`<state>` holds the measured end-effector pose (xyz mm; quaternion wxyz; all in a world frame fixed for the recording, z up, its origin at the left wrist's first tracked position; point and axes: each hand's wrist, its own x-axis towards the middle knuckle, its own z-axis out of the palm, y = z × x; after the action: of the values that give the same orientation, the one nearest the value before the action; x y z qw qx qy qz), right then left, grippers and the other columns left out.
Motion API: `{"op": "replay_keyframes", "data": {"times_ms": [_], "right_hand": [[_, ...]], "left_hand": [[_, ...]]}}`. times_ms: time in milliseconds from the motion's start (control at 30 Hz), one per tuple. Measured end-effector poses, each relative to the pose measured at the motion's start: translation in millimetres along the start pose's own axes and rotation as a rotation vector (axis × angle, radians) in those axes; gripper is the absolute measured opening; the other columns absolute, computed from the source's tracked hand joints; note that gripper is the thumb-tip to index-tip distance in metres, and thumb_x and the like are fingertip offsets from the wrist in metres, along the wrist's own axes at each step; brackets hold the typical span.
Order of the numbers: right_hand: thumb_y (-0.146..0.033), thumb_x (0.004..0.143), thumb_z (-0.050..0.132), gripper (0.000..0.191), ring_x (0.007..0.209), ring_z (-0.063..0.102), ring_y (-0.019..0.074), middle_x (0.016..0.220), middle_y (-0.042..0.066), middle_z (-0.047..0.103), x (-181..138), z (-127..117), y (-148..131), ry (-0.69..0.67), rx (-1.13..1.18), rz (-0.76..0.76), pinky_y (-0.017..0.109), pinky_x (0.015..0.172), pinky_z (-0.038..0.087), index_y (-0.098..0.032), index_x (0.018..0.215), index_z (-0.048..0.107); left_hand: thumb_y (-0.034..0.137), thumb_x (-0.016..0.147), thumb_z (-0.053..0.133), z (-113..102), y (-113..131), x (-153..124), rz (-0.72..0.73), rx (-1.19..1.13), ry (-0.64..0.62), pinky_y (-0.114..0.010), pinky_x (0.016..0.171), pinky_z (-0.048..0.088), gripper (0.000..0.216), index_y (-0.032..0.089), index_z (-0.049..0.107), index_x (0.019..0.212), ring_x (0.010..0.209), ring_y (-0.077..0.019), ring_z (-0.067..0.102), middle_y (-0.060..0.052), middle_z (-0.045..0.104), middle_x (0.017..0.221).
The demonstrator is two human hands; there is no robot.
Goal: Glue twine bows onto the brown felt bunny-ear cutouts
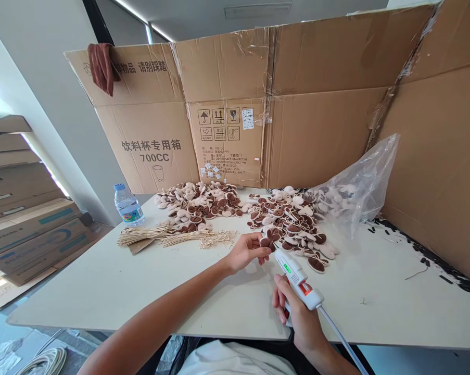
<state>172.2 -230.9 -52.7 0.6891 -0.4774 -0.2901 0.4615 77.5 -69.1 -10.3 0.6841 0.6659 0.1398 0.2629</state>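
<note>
My left hand [250,251] pinches a small brown and cream plush piece [269,240] with rounded lobes. Wrapped round the handle of a white hot glue gun [297,273] is my right hand [295,310]. The gun's nozzle points up and left, close against the plush piece; whether it touches I cannot tell. A green light shows on the gun's body, and its cord runs down to the right. Just beyond both hands lies a heap of similar plush pieces [297,219], some brown side up, some cream, several with thin strings.
A second plush heap [203,203] lies at the back left. Bundled thin sticks [144,235] and short cut pieces [219,238] lie before it, near a water bottle [128,207]. A clear plastic bag [359,187] stands at right. Cardboard panels [227,67] wall the table's back and right.
</note>
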Motion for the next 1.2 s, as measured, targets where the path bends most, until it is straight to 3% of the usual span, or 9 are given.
{"op": "replay_keyframes", "data": {"times_ms": [1200], "right_hand": [[-0.051, 0.089, 0.067, 0.056, 0.033, 0.037, 0.0059, 0.047, -0.004, 0.052, -2.9, 1.0, -6.1, 0.013, -0.094, 0.000, 0.023, 0.039, 0.026, -0.022, 0.047, 0.044]], "left_hand": [[0.037, 0.080, 0.080, 2.3, -2.1, -0.8, 0.010, 0.013, 0.003, -0.026, 0.058, 0.049, 0.032, 0.014, 0.057, 0.081, 0.058, -0.0123, 0.059, -0.003, 0.064, 0.070]]}}
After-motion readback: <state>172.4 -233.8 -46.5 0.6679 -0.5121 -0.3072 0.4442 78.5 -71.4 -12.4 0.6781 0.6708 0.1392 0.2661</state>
